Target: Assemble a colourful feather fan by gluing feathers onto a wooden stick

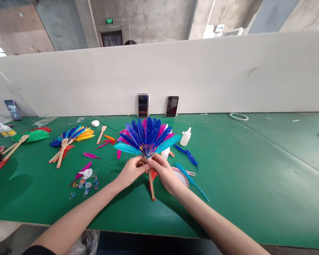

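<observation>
A feather fan [149, 132] with blue, magenta and turquoise feathers is held upright over the table's middle. Its wooden handle [151, 189] points down toward me. My left hand [133, 170] grips the fan's base from the left, fingers curled behind it. From the right, my right hand [163, 171] pinches the same base, thumb in front. Both hands meet where feathers and handle join. Behind my right hand are a round pinkish-rimmed container [184, 177] and a loose turquoise feather [192, 180], both partly or fully in view on the table.
A white squeeze bottle [185, 137] and blue feathers [188, 154] lie to the right. On the left are another feather fan [71, 138], a green one [37, 136], and small colourful bits [86, 184]. Two phones [143, 106] [172, 106] lean on the white partition [215, 78].
</observation>
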`<state>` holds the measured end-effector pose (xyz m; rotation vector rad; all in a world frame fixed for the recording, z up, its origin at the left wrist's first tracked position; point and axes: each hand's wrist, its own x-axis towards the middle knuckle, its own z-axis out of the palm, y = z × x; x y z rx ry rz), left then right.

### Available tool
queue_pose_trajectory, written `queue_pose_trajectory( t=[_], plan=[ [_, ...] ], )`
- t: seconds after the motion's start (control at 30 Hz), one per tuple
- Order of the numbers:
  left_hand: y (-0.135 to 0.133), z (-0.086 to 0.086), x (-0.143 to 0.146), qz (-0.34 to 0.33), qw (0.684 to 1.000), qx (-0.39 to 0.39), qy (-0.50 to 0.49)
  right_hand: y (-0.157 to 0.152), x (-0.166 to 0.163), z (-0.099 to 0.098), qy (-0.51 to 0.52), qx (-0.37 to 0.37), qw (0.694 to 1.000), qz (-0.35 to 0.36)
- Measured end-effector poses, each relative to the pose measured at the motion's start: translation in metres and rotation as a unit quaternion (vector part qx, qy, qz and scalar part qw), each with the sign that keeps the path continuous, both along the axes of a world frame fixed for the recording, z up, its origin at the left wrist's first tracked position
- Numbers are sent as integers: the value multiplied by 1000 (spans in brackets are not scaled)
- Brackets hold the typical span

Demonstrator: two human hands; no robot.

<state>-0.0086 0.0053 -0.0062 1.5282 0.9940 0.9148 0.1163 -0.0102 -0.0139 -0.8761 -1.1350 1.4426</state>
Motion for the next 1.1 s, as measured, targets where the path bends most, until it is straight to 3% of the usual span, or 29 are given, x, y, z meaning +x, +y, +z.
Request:
queue_pose_trajectory(
  t=[0.2, 0.33, 0.5, 0.63, 0.8, 1.1],
  plan=[
    [-3, 3, -1, -11, 991, 66, 113, 3, 2, -4, 10, -39, 999, -29],
    [-7, 3, -3, -20, 958, 180, 225, 4, 4, -1, 10, -48, 998, -47],
    [-7, 4, -9, -1, 851, 439, 288, 4, 5, 1, 28, -67, 997, -37],
    [-2, 4, -14, 41, 760, 554, 338, 4, 3, -1, 47, -63, 996, -41],
    [1, 4, -15, 86, 690, 613, 375, 4, 2, -2, 50, -50, 997, -39],
    [3, 3, -15, 95, 670, 611, 410, 3, 2, -1, 25, -34, 999, -31]
  ],
)
